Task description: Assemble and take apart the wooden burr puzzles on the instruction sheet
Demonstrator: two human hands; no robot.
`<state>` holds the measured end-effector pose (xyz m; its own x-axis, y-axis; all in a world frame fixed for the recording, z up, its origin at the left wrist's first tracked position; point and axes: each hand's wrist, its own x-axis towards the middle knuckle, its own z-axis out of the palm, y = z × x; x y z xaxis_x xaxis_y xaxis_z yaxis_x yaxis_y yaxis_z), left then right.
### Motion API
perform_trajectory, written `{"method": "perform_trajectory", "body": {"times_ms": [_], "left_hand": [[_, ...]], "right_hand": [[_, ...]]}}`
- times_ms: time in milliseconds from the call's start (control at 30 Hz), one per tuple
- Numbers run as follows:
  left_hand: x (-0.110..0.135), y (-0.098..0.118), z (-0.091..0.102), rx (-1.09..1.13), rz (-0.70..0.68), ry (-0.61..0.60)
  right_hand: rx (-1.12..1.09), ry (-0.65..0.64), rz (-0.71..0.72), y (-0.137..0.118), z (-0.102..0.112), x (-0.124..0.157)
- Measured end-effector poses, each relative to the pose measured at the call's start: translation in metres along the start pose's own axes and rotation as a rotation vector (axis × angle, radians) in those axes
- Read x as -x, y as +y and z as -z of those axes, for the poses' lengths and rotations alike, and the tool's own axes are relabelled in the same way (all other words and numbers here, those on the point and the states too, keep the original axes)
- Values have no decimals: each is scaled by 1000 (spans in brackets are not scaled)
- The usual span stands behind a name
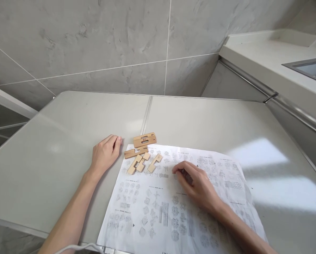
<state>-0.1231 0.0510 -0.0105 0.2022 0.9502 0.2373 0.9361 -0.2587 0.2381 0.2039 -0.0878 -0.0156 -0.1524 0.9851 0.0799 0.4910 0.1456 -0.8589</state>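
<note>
My left hand [106, 152] rests on the table in a loose fist, just left of the wooden puzzle pieces, and nothing shows in it. Over the printed instruction sheet [139, 215] lies my right hand [194, 180], its fingers curled in toward the thumb, with no object visible there. Nearest the back is a flat wooden piece [144, 140] with a slot and number marks. A notched wooden piece [136, 152] lies just in front of it. Several smaller notched pieces [138, 163] sit on the sheet's upper left, with one piece [155, 163] a little to their right.
The pale folding table [54, 169] has a seam down its middle and meets a grey tiled wall [102, 38]. A white counter [274, 53] stands at the right. A white cable [78, 247] crosses the near edge by my left forearm.
</note>
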Motion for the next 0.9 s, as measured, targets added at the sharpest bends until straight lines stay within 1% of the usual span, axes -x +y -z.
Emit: {"method": "perform_trajectory", "body": {"times_ms": [300,467,600,733,900], "left_hand": [[3,8,4,86,-31,-41],[5,11,7,113,-98,-87],[6,14,6,82,-159,-104],[6,20,8,46,-186,-105],[9,28,10,-27,-233,-147]], "right_hand": [[7,-2,7,1,-1,0],[9,-5,8,0,-1,-1],[7,-3,10,-1,-1,-1],[3,-8,2,-1,-1,0],[18,-9,-10,0,-2,1]]}}
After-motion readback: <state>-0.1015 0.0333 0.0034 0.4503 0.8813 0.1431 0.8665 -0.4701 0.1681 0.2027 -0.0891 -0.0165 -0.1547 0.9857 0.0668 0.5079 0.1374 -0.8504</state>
